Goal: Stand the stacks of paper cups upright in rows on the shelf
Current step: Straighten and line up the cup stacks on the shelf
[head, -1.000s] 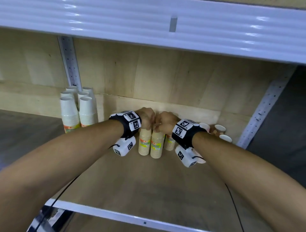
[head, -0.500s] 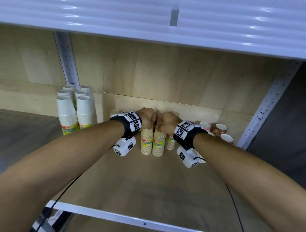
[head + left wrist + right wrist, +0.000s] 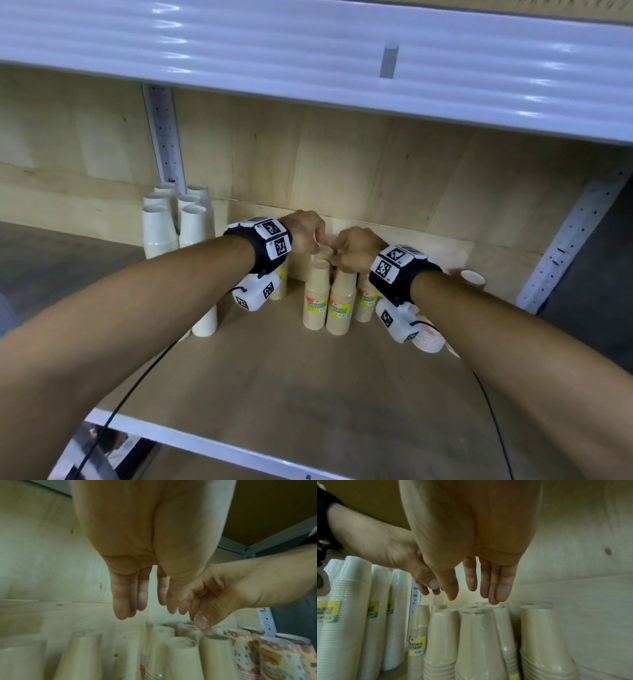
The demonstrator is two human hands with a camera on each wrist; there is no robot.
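Several tan cup stacks stand upright, wrapped in clear film, at the middle back of the wooden shelf. My left hand hangs over them with straight fingers and holds nothing. My right hand is right beside it. Its fingers point down, just over the stack tops. Whether they touch the tops I cannot tell. White cup stacks stand in rows at the left.
Patterned cup stacks are at the right, partly behind my right wrist. The upper shelf hangs low overhead. A perforated upright bounds the bay on the right. Bare board lies at the front of the shelf.
Both hands have stayed together over the tan stacks. The front two tan stacks sit slightly further back than a second ago. The head view has shifted a little.
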